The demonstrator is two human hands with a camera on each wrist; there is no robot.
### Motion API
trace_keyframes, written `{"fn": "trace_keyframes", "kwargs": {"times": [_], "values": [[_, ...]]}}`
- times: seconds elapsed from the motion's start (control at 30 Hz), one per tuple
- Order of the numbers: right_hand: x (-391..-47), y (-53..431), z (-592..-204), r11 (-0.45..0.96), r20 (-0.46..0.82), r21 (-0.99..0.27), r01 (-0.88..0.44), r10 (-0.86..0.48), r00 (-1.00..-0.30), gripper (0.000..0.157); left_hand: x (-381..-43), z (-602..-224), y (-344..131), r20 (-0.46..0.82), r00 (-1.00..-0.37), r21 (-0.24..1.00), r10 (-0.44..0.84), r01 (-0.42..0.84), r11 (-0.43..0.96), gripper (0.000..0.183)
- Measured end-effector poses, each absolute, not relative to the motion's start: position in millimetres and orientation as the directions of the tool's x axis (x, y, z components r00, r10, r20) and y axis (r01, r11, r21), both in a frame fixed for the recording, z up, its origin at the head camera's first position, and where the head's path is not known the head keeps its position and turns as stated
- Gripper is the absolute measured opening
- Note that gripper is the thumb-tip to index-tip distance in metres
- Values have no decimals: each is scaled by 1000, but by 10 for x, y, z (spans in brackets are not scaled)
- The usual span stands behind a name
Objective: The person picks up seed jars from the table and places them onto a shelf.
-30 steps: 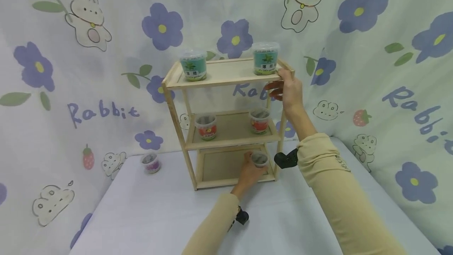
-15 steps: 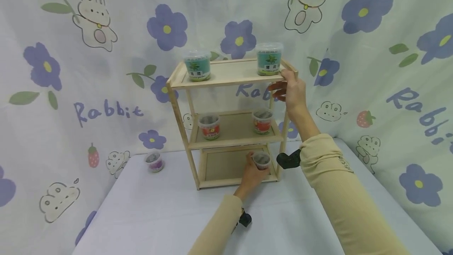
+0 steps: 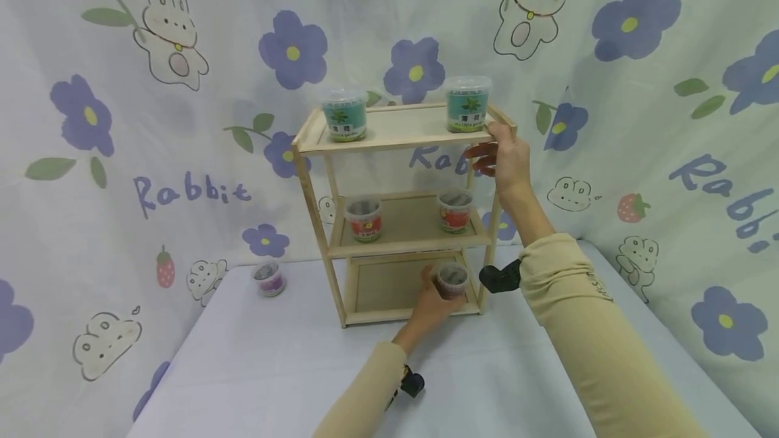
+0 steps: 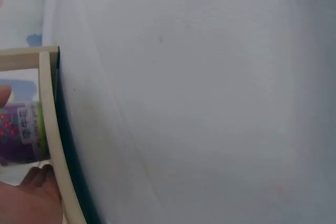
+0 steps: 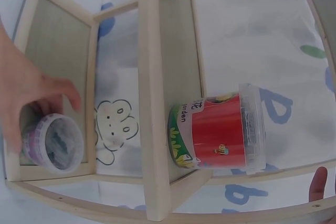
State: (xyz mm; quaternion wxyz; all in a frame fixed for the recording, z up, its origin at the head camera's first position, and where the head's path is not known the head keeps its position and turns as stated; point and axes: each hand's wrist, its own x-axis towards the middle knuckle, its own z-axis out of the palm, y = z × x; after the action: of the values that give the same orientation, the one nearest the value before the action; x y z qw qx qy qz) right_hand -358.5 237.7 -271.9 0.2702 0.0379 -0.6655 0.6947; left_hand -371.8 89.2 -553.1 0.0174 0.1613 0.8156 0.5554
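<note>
On the bottom shelf, at its right end, stands a plastic tub with a purple label [image 3: 453, 280]. My left hand [image 3: 431, 304] reaches in from the front and holds this tub, thumb toward the front and fingers round its far left side. The right wrist view shows its clear top and one finger of the left hand [image 5: 31, 90] lifted off the wall. Higher up, my right hand [image 3: 510, 157] grips the front right corner of the wooden shelf rack's [image 3: 389, 146] top board, its other fingers below the edge.
Two green-labelled tubs, left [image 3: 345, 115] and right [image 3: 467, 104], stand on top. Red-labelled tubs, left [image 3: 364, 220] and right [image 3: 455, 211], occupy the middle shelf. Another purple tub [image 3: 269, 279] is on the white table [image 3: 255, 357], left of the rack. A patterned curtain [image 3: 201, 113] hangs behind.
The head view has shifted slightly. My left hand has drawn a little to the left around the tub, so more of its front shows. My right hand keeps its grip on the rack.
</note>
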Motion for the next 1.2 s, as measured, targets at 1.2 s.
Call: {"fn": "trace_keyframes", "kwargs": {"times": [1.2], "values": [[-3548, 2373, -2718, 32, 413, -904, -427, 329, -849, 42, -2982, -5511, -812, 232, -942, 882, 243, 309, 356, 68]]}}
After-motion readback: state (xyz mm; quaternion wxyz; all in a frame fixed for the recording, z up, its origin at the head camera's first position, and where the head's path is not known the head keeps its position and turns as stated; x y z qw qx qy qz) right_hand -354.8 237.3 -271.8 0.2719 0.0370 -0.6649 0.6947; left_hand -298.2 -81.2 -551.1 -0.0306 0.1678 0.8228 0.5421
